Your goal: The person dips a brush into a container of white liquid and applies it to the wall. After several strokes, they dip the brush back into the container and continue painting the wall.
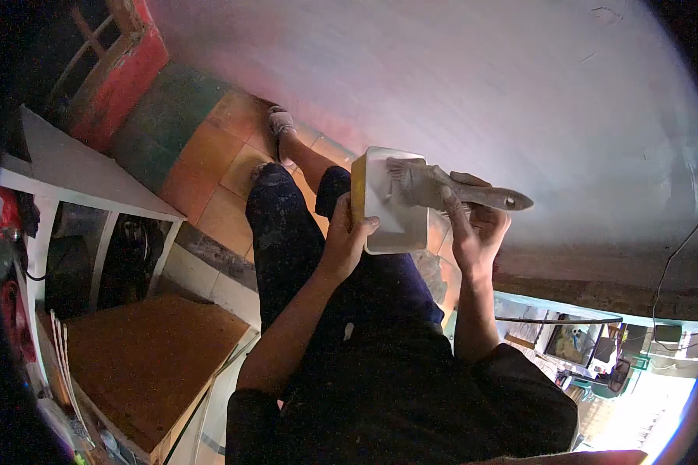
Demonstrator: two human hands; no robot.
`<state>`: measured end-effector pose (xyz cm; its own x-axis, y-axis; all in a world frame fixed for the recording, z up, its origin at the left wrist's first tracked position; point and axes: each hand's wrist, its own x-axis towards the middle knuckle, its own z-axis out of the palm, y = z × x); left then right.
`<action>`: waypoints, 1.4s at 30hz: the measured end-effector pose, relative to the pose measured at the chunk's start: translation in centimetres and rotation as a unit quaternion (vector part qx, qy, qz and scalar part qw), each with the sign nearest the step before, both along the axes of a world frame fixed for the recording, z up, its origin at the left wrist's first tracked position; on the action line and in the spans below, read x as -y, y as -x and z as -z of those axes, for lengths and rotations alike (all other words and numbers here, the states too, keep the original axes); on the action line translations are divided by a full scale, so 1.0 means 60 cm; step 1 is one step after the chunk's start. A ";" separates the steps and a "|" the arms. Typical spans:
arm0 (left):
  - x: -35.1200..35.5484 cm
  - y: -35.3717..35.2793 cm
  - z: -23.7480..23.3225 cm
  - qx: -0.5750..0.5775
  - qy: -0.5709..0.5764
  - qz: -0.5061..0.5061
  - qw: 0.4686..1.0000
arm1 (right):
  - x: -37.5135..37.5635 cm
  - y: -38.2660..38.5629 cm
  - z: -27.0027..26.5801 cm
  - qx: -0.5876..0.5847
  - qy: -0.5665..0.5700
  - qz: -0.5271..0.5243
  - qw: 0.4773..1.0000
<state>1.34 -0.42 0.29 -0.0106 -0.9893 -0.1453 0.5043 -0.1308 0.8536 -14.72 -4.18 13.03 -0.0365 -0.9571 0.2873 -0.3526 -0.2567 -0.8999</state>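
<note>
Left hand (344,249) curls around the near left side of a small, open tub (359,186), thumb over the rim and the other fingers mostly hidden behind its yellow outer wall. Right hand (477,225) is closed around a paintbrush (425,183), thumb and fingers pinching it where the handle meets the head, with the bare end of the handle poking out to the right.

The tub is held up in front of the body, over the thighs, tilted so that its pale inside shows. Its lower right part is plain to see, while the brush head covers the upper right. The bristles are splayed and lie over the opening, their tips pointing left; whether they touch the bottom I cannot tell.

Dark trousers (281,221) with pale specks and a black shirt (388,395) cover the person. One shoe (281,122) shows on the orange floor tiles (209,167), close to a long, pale wall (520,108) with a pinkish lower stretch. To the left stand a white shelf unit (105,182) and a low box with a brown top (151,360). At lower right, a thin cable (663,267) hangs near a screen (572,342).
</note>
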 end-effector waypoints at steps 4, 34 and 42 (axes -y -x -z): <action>0.001 0.001 0.000 -0.002 -0.006 -0.006 1.000 | 0.009 0.008 0.004 -0.068 0.101 -0.046 0.992; -0.001 -0.014 -0.009 0.011 0.004 -0.003 1.000 | 0.035 -0.008 0.025 -0.269 0.265 -0.179 0.909; 0.001 -0.008 0.011 -0.010 0.004 -0.013 1.000 | 0.034 -0.010 0.027 -0.261 0.263 -0.177 0.912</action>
